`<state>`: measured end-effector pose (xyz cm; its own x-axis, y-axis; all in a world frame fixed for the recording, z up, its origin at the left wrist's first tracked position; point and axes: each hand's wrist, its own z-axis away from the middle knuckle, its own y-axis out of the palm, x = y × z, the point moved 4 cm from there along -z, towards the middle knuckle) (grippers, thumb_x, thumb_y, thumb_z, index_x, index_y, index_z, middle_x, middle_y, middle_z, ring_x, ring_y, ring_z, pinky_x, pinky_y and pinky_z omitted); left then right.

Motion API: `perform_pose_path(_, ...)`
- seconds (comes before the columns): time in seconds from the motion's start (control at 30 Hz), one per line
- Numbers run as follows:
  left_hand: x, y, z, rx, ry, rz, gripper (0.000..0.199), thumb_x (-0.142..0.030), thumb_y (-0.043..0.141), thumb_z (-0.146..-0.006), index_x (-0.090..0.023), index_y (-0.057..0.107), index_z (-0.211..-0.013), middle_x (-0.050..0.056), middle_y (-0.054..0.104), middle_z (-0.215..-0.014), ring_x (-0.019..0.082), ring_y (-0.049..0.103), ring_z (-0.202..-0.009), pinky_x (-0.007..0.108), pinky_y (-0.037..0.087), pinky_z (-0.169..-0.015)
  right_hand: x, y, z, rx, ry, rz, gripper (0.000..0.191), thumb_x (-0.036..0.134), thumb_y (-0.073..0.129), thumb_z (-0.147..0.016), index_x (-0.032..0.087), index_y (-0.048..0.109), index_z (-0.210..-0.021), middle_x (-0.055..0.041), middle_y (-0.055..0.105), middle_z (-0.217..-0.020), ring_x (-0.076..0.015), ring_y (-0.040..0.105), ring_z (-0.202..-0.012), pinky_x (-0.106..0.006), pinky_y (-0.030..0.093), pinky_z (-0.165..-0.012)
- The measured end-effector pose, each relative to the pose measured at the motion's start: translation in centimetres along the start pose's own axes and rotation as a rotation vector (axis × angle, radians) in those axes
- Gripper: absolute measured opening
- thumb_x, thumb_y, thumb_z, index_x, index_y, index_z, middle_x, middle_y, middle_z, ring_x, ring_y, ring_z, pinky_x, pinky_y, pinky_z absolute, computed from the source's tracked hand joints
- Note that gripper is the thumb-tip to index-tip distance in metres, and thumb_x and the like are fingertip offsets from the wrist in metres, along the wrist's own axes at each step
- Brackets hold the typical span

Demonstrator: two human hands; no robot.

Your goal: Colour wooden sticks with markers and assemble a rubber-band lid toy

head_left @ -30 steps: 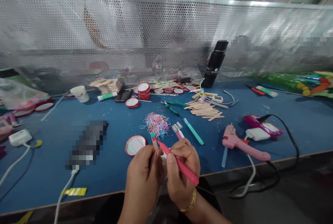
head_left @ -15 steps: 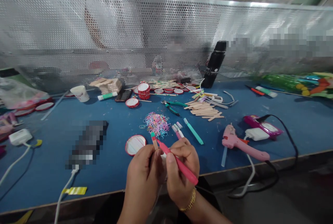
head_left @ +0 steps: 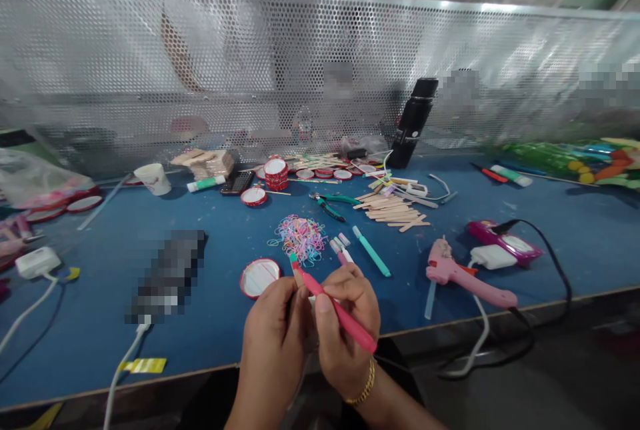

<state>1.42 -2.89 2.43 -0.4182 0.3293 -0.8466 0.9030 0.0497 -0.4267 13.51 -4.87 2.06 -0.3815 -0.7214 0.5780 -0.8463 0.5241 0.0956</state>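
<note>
My left hand (head_left: 277, 323) is closed around a wooden craft stick (head_left: 298, 275) whose upper end is coloured green and red. In my right hand (head_left: 347, 330) is a pink marker pen (head_left: 350, 325), its tip touching or very near the stick's coloured end. The tip itself is hard to make out. Just beyond my hands lies a heap of small coloured rubber bands (head_left: 301, 237). A round white lid with a red rim (head_left: 260, 278) lies left of the stick. Several other pens, one of them a turquoise marker (head_left: 372, 251), are on the table past my right hand.
Loose craft sticks (head_left: 395, 209) and green-handled pliers (head_left: 330, 205) lie farther back. A pink glue gun (head_left: 467, 278) with cables is at right. At left are a blurred phone (head_left: 170, 273) and a paper cup (head_left: 153, 179). A black bottle (head_left: 414, 125) stands by the perforated metal screen (head_left: 240, 70).
The marker in my right hand has shifted slightly up and left over the stick's coloured end. My left hand keeps its hold on the stick.
</note>
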Motion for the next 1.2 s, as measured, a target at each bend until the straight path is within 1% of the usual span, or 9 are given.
perform_pose_path(0.07, -0.01, -0.01, 0.04, 0.0, -0.001, 0.013, 0.034, -0.04, 0.051, -0.105, -0.021, 0.066, -0.082, 0.001, 0.066, -0.077, 0.016, 0.055, -0.068, 0.027, 0.041, -0.062, 0.07, 0.07, -0.08, 0.027, 0.004, 0.015, 0.01, 0.015, 0.056, -0.096, 0.024, 0.054, -0.099, 0.0035, 0.063, -0.082, -0.0149, 0.063, -0.071, -0.047, 0.05, -0.094)
perform_pose_path(0.13, -0.03, -0.04, 0.04, -0.004, 0.005, 0.005, 0.034, -0.04, 0.051, -0.105, -0.021, 0.065, -0.08, 0.001, 0.065, -0.076, 0.016, 0.055, -0.068, 0.027, 0.04, -0.062, 0.08, 0.08, -0.11, 0.027, 0.007, 0.021, 0.01, 0.014, 0.056, -0.096, 0.024, 0.054, -0.098, 0.0034, 0.062, -0.081, -0.0145, 0.062, -0.07, -0.045, 0.05, -0.091)
perform_pose_path(0.3, -0.07, -0.12, 0.03, -0.022, 0.007, -0.033, 0.038, -0.041, 0.052, -0.104, -0.021, 0.06, -0.073, -0.001, 0.061, -0.069, 0.015, 0.051, -0.062, 0.027, 0.037, -0.057, 0.03, -0.17, -0.05, -0.06, 0.005, 0.037, 0.01, 0.014, 0.055, -0.097, 0.024, 0.053, -0.096, 0.0034, 0.06, -0.08, -0.015, 0.06, -0.07, -0.041, 0.05, -0.085)
perform_pose_path(0.5, -0.01, -0.01, 0.11, -0.01, 0.0, 0.02, 0.035, -0.042, 0.052, -0.104, -0.021, 0.065, -0.079, 0.002, 0.068, -0.078, 0.017, 0.057, -0.07, 0.027, 0.043, -0.063, 0.23, 0.12, -0.28, 0.022, -0.006, 0.038, 0.011, 0.014, 0.056, -0.095, 0.024, 0.053, -0.097, 0.0041, 0.063, -0.079, -0.0146, 0.063, -0.067, -0.045, 0.051, -0.089)
perform_pose_path(0.67, 0.14, -0.01, 0.07, -0.008, -0.004, -0.027, 0.038, -0.042, 0.051, -0.104, -0.021, 0.059, -0.073, -0.001, 0.059, -0.069, 0.015, 0.05, -0.063, 0.027, 0.037, -0.058, 0.25, -0.09, -0.28, -0.041, -0.011, 0.038, 0.012, 0.012, 0.055, -0.095, 0.023, 0.054, -0.096, 0.0033, 0.06, -0.079, -0.0144, 0.06, -0.068, -0.038, 0.05, -0.078)
perform_pose_path(0.87, -0.05, 0.06, 0.14, -0.001, -0.019, 0.039, 0.035, -0.042, 0.051, -0.104, -0.021, 0.064, -0.079, 0.002, 0.067, -0.079, 0.017, 0.057, -0.07, 0.028, 0.042, -0.062, 0.25, 0.17, -0.18, 0.023, -0.012, 0.014, 0.013, 0.012, 0.057, -0.094, 0.023, 0.053, -0.099, 0.0045, 0.062, -0.08, -0.0139, 0.064, -0.069, -0.045, 0.049, -0.092)
perform_pose_path(0.93, 0.0, 0.09, 0.14, 0.001, -0.02, 0.037, 0.036, -0.043, 0.051, -0.105, -0.021, 0.063, -0.079, 0.002, 0.067, -0.078, 0.017, 0.056, -0.069, 0.028, 0.041, -0.062, 0.27, 0.18, -0.24, 0.021, -0.011, 0.032, 0.013, 0.012, 0.057, -0.094, 0.023, 0.054, -0.098, 0.0042, 0.062, -0.08, -0.014, 0.064, -0.069, -0.044, 0.049, -0.091)
perform_pose_path(1.1, 0.31, 0.1, 0.13, 0.003, -0.02, -0.008, 0.038, -0.044, 0.051, -0.105, -0.021, 0.06, -0.076, -0.001, 0.059, -0.07, 0.016, 0.05, -0.063, 0.028, 0.037, -0.059, 0.42, -0.13, -0.38, -0.047, -0.024, 0.061, 0.013, 0.011, 0.055, -0.095, 0.024, 0.053, -0.097, 0.0038, 0.06, -0.079, -0.0144, 0.061, -0.068, -0.039, 0.051, -0.081)
perform_pose_path(1.2, 0.28, 0.06, 0.21, 0.0, -0.016, 0.007, 0.036, -0.043, 0.05, -0.105, -0.021, 0.062, -0.078, 0.001, 0.064, -0.075, 0.016, 0.054, -0.068, 0.028, 0.039, -0.062, 0.53, -0.05, -0.33, -0.003, -0.04, 0.048, 0.015, 0.009, 0.055, -0.094, 0.023, 0.053, -0.098, 0.0047, 0.061, -0.08, -0.0135, 0.062, -0.068, -0.043, 0.051, -0.089)
